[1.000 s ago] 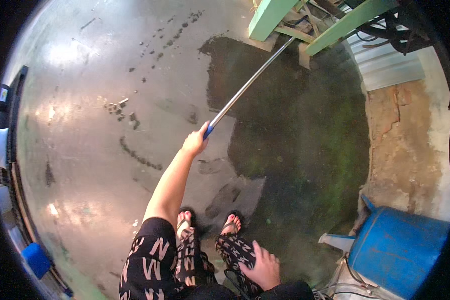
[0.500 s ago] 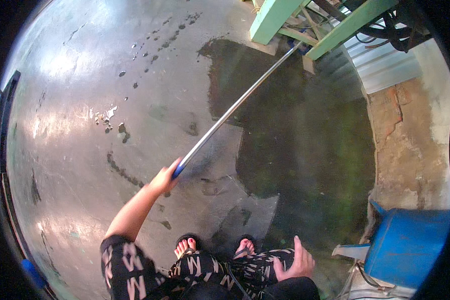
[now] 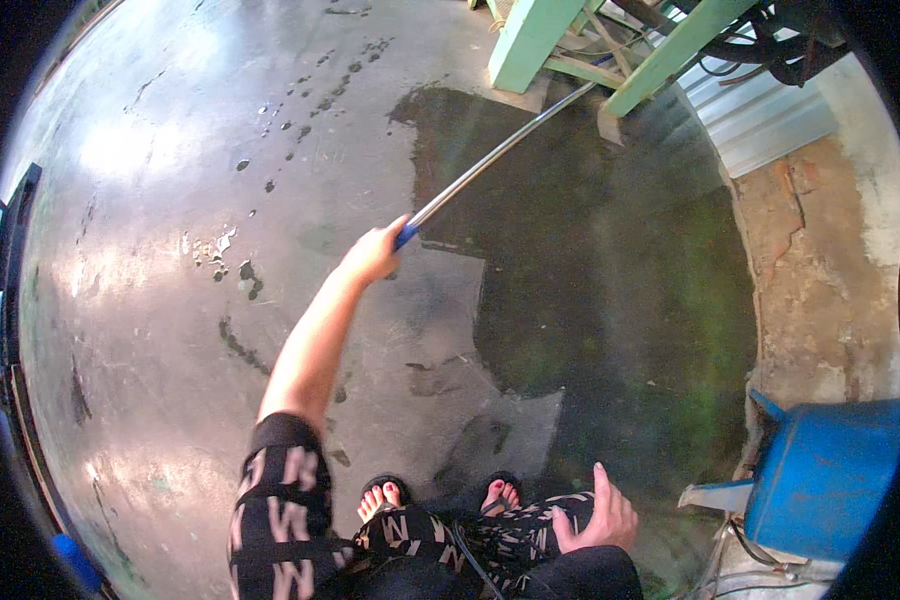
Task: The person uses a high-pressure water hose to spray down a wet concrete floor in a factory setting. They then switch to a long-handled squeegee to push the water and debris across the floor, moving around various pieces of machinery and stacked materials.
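While the right hand (image 3: 598, 515) rests open on the thigh at lower centre, the left hand (image 3: 375, 255), mid-frame, grips the blue-tipped metal pole (image 3: 495, 155). The arm has swung forward again since half a second ago, pole running toward the green frame (image 3: 530, 40) at upper right across the dark wet floor (image 3: 590, 300).

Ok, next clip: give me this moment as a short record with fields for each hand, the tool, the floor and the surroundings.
left hand: arm stretched forward, gripping the blue end of the metal pole
right hand: resting on the thigh, holding nothing
pole: long, silver, running up and right toward the green frame
floor: shiny concrete with a dark wet patch
feet: in sandals
lower right: blue barrel
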A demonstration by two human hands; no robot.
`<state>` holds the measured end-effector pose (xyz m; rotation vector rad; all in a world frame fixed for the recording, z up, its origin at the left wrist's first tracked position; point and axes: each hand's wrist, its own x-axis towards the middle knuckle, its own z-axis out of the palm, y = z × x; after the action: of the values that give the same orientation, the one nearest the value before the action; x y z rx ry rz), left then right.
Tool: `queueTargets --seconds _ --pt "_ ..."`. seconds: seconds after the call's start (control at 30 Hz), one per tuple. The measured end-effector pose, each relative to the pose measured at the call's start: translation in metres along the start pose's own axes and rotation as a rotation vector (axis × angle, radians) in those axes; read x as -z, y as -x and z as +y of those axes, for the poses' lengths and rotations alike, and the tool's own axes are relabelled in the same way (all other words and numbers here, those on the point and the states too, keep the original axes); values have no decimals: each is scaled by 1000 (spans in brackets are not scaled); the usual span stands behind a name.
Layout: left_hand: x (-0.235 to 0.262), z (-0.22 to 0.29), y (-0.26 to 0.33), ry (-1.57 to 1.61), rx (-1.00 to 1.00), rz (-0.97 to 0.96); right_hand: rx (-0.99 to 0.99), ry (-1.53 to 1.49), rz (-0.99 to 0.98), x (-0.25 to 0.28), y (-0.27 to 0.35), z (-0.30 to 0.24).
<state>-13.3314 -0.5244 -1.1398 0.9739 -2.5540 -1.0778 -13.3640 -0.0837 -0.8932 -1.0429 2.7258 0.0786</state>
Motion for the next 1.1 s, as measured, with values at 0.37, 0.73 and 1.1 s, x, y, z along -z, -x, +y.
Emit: queueTargets --seconds 0.37,0.73,1.1 --pt "-125 66 128 1106 548 -37 -126 -573 -447 -35 -121 45" --pt "-107 148 99 665 198 56 -118 -1587 -221 -131 -344 -87" --pt "-27 68 176 -129 207 82 -81 -1617 -935 -188 -298 -166"
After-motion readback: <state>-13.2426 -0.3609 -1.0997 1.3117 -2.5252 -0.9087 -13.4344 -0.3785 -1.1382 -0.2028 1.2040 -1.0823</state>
